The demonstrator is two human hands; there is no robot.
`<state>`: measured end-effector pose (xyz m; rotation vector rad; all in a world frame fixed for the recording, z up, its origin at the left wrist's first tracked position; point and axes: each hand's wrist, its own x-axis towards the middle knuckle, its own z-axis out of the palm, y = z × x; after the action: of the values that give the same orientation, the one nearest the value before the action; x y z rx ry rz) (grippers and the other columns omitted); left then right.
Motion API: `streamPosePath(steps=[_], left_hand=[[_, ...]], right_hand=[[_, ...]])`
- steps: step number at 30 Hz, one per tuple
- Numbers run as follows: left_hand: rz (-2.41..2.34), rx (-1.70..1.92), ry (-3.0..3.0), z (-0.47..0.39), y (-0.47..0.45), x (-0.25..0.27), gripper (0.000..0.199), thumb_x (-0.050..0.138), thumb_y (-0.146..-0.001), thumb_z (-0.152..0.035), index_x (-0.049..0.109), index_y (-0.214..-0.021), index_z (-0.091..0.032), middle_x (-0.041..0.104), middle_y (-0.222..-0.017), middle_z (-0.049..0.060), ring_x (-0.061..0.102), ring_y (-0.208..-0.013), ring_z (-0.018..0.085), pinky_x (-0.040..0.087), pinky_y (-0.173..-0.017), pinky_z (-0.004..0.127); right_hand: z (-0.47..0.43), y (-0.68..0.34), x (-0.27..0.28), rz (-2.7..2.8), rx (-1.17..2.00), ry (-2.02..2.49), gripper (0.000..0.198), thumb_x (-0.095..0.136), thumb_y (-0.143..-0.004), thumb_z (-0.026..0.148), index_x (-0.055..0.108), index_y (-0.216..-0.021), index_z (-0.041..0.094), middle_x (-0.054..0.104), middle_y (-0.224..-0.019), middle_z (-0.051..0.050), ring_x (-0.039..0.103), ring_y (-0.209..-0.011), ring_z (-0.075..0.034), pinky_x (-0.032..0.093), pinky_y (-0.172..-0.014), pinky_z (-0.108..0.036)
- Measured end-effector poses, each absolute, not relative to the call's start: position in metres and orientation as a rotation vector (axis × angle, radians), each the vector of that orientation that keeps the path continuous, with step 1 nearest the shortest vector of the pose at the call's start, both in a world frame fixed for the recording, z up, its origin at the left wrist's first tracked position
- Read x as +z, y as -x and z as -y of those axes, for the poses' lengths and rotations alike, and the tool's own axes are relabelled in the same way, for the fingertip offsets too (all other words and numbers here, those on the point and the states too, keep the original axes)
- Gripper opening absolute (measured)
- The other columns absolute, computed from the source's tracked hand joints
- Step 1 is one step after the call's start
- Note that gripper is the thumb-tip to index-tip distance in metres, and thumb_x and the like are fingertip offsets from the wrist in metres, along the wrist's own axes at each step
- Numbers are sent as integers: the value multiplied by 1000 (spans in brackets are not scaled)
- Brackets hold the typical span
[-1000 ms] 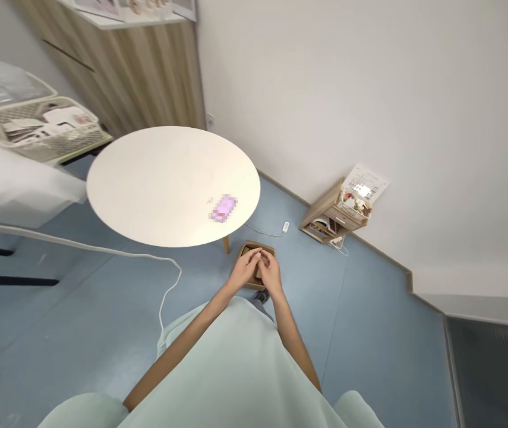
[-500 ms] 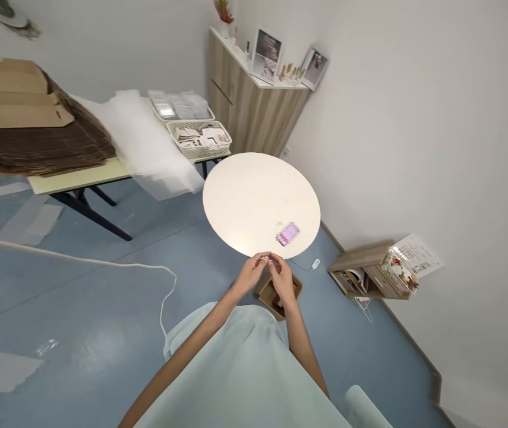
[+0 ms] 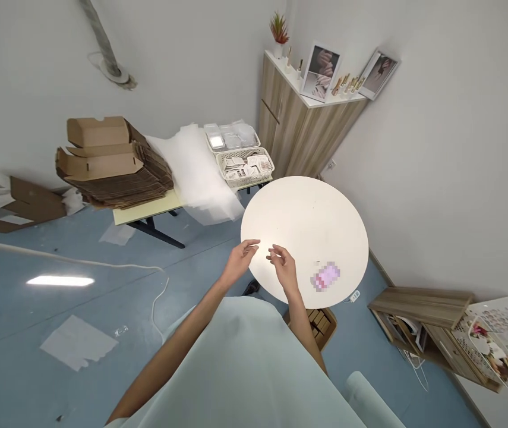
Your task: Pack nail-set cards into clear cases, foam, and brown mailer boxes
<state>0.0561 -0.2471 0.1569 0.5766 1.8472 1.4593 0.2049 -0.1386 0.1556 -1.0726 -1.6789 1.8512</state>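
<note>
A pale green garment [image 3: 245,368] fills the nearest part of the view, with two bare forearms reaching forward over it; the left hand [image 3: 238,261] is loosely spread, its fingers lightly bent and pointing right; the right hand [image 3: 286,270] is likewise loosely spread, fingers curved toward the left one, a gap between the two; both stand over the near left edge of a round white table [image 3: 307,220], though whether they touch it I cannot tell; on that table, just right of the right hand, lies a pink item [image 3: 327,274], blurred into blocks; below the table's near edge, a brown box [image 3: 333,328] on the blue floor holds small brown blocks; beyond, to the left, a low yellowish table [image 3: 144,211] carries stacked cardboard [image 3: 122,184], white sheeting [image 3: 195,169] and two baskets, the nearer [image 3: 254,180] filled with cards; behind the round table stands a wood-grain cabinet [image 3: 293,131] bearing picture frames and a potted plant [image 3: 279,31].
</note>
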Motion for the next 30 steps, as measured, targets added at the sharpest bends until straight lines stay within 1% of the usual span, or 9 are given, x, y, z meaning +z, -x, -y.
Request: streamPosePath(steps=[3, 6, 12, 15, 19, 22, 26, 30], left_hand=[[-1927, 1429, -496, 232, -19, 158, 44, 66, -94, -52, 78, -124, -23, 80, -139, 13, 75, -130, 35, 60, -108, 45], [-1956, 1402, -452, 214, 14, 155, 44, 67, -94, -54, 78, -123, -23, 80, -137, 13, 74, -131, 36, 62, -105, 44], [-1934, 1356, -479, 164, 91, 132, 42, 68, -93, -53, 77, -121, -23, 83, -129, 13, 76, -127, 36, 61, -107, 46], [-1906, 1338, -497, 132, 138, 119, 38, 67, -93, -48, 75, -119, -22, 84, -123, 14, 78, -122, 34, 62, -106, 44], [-1947, 1283, -574, 91, 203, 111, 31, 65, -93, -37, 73, -117, -20, 83, -125, 14, 79, -117, 31, 60, -108, 43], [-2062, 1141, -660, 66, 253, 103, 31, 65, -95, -31, 73, -123, -18, 82, -125, 15, 78, -118, 32, 59, -110, 46], [-2262, 872, -887, 36, 307, 77, 40, 67, -94, -26, 72, -131, -11, 73, -138, 24, 71, -127, 39, 53, -117, 53], [-2280, 586, -1126, 15, 337, 47, 44, 69, -93, -26, 74, -133, -8, 71, -135, 26, 65, -130, 44, 54, -113, 55]], right_hand=[[118, -182, 155, 1679, 1845, 1100, 48, 74, -96, 56, 75, -131, 23, 82, -133, -15, 84, -108, -28, 64, -105, -47], [103, -167, 154, 1666, 1832, 1150, 46, 74, -96, 54, 75, -130, 23, 82, -132, -15, 84, -109, -29, 64, -106, -48], [82, -136, 154, 1643, 1744, 1305, 43, 74, -95, 54, 77, -127, 25, 83, -131, -13, 84, -112, -29, 64, -107, -49], [78, -112, 159, 1613, 1663, 1388, 41, 72, -96, 53, 77, -126, 25, 83, -130, -13, 83, -113, -30, 63, -108, -49], [79, -72, 177, 1528, 1561, 1516, 42, 71, -96, 56, 76, -125, 25, 83, -130, -14, 84, -111, -30, 63, -107, -50], [85, -38, 192, 1459, 1526, 1584, 44, 72, -96, 57, 76, -125, 25, 83, -130, -13, 84, -112, -30, 63, -108, -50], [92, 4, 203, 1416, 1482, 1632, 43, 72, -97, 55, 77, -125, 24, 83, -131, -13, 83, -114, -29, 63, -107, -48], [98, 31, 207, 1361, 1427, 1653, 44, 72, -98, 55, 77, -128, 23, 83, -133, -14, 82, -115, -29, 62, -108, -48]])
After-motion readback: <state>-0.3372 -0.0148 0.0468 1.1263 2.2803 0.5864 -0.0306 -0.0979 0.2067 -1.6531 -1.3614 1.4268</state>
